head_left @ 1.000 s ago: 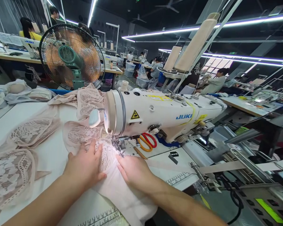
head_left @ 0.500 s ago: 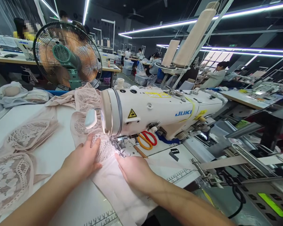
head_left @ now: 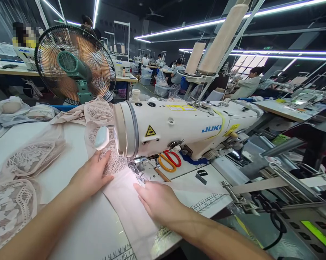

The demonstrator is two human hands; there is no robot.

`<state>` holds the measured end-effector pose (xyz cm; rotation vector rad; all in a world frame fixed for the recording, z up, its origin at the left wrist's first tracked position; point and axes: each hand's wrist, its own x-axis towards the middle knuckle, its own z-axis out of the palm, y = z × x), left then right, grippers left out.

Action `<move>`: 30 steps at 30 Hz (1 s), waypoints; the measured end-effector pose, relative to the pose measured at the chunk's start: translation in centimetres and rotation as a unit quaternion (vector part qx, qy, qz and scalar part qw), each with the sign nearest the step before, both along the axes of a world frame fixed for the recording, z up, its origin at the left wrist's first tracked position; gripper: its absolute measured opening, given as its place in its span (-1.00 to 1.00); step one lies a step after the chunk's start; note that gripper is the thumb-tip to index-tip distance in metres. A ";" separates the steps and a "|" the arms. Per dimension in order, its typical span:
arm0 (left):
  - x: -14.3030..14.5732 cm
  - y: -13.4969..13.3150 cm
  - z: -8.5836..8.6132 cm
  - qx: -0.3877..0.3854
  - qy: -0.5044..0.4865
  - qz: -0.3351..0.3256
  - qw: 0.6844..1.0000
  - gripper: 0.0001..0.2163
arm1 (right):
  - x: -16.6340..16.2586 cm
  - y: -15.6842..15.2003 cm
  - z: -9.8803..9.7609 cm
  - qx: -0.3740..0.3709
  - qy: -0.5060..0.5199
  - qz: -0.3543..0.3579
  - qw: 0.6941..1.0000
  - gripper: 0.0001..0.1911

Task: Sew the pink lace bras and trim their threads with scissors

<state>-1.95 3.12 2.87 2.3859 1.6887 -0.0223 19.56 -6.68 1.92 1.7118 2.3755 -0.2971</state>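
Observation:
A white JUKI sewing machine [head_left: 173, 126] has its needle area over a pale pink garment piece. Under my left hand [head_left: 94, 175], the fingers lie spread and nearly flat at the edge of the lace part [head_left: 115, 162]. My right hand [head_left: 159, 200] is closed at the edge of the plain pale fabric [head_left: 129, 206], just in front of the metal presser foot [head_left: 133, 168]. Its curled fingers are partly hidden. A pale elastic band [head_left: 255, 186] runs from the metal guide at the right toward my right hand.
Orange-and-red-handled scissors [head_left: 168, 161] lie behind the needle area, with a wooden-handled tool [head_left: 162, 174] and a razor blade [head_left: 202, 172] nearby. Lace cups [head_left: 11, 213] cover the table's left side. A large fan [head_left: 75, 65] stands beyond; people sit at machines farther back.
The lace has moved away from me toward the needle, and more plain fabric shows in front. My left hand has shifted slightly left; my right hand stays near the presser foot.

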 end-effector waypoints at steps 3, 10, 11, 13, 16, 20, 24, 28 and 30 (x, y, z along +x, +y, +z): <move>0.0 0.2 -0.2 0.005 -0.002 0.008 1.000 -0.52 | 0.5 -0.3 -0.7 0.007 0.015 0.005 1.000 -0.62; -0.1 0.9 -0.6 0.068 0.001 0.017 0.998 -0.60 | 1.0 -0.9 -1.2 0.013 0.031 0.013 0.999 -0.65; 0.1 0.8 -0.7 0.098 0.011 0.016 0.995 -0.62 | 1.0 -1.0 -1.2 0.015 0.033 0.014 0.999 -0.66; 0.9 -0.2 -0.9 0.169 0.023 -0.006 0.985 -0.67 | 1.1 -1.0 -1.3 0.022 0.039 0.016 0.999 -0.67; 2.9 -3.1 -1.5 0.216 0.010 -0.151 0.965 -0.67 | 1.6 -1.3 -1.4 0.035 0.055 0.032 0.997 -0.72; 5.1 -7.4 -2.4 0.099 0.078 -0.329 0.936 -0.62 | 3.2 -2.3 -0.9 0.025 0.068 0.072 0.995 -0.81; 5.2 -8.4 -2.5 0.036 0.123 -0.316 0.940 -0.39 | 4.5 -3.5 -0.6 0.028 0.057 0.100 0.993 -0.77; 4.4 -7.5 -2.4 0.028 0.123 -0.317 0.940 -0.42 | 4.5 -3.7 -0.7 0.055 0.053 0.113 0.991 -0.77; 4.0 -7.1 -2.6 0.041 0.121 -0.318 0.939 -0.44 | 4.2 -3.4 -0.7 0.057 0.052 0.109 0.991 -0.76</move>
